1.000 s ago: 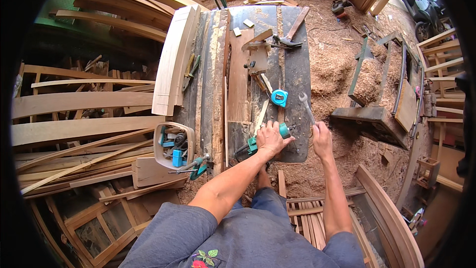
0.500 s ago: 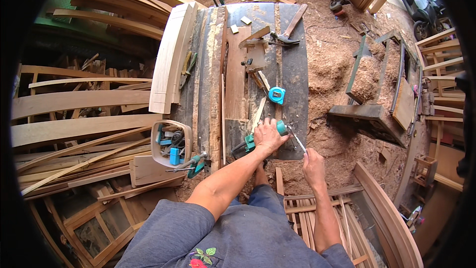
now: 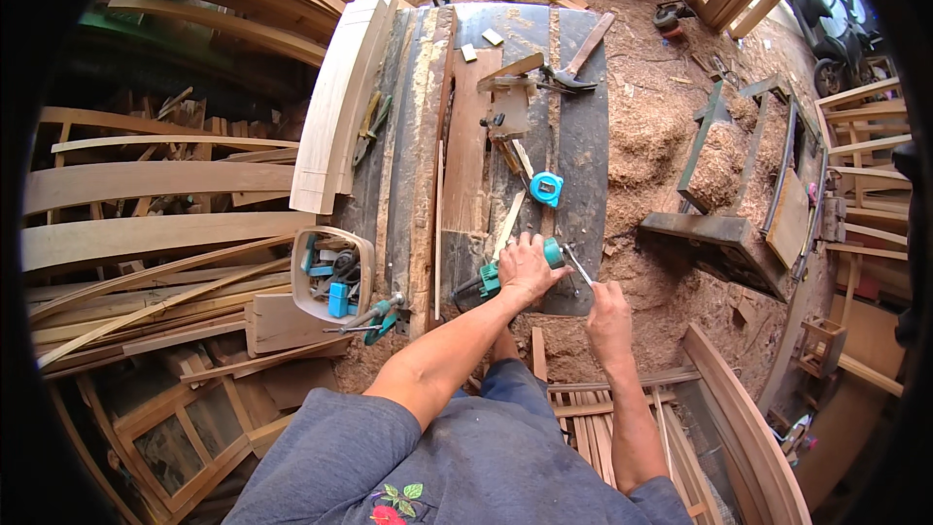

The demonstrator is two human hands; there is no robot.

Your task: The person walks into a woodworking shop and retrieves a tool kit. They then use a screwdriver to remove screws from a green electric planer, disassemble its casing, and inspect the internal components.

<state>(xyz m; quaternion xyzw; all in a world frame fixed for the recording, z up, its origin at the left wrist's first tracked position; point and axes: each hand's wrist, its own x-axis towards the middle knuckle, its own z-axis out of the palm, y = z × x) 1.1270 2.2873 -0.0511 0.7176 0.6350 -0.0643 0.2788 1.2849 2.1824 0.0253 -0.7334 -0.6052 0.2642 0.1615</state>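
Observation:
A green handheld power tool (image 3: 553, 252) with a dark rear end lies on the dark workbench (image 3: 581, 219), near its front edge. My left hand (image 3: 528, 265) is wrapped over its body and holds it down. My right hand (image 3: 609, 315) grips a slim silver wrench (image 3: 580, 267), whose far end meets the tool's right end. Just beyond the tool are a blue tape measure (image 3: 545, 189) and a thin strip of wood (image 3: 508, 219). The palm side of my left fingers is hidden.
A claw hammer (image 3: 585, 49) and wood scraps lie at the bench's far end. At left are pliers (image 3: 368, 126), pale boards (image 3: 330, 126), a tool bin (image 3: 370, 277) and a green clamp (image 3: 382, 319). Sawdust (image 3: 641, 146) and a metal-framed machine (image 3: 709, 233) are at right.
My right hand has shifted slightly forward and left with the wrench, whose end stays at the power tool. My left hand keeps its hold. The whole view has tilted a little.

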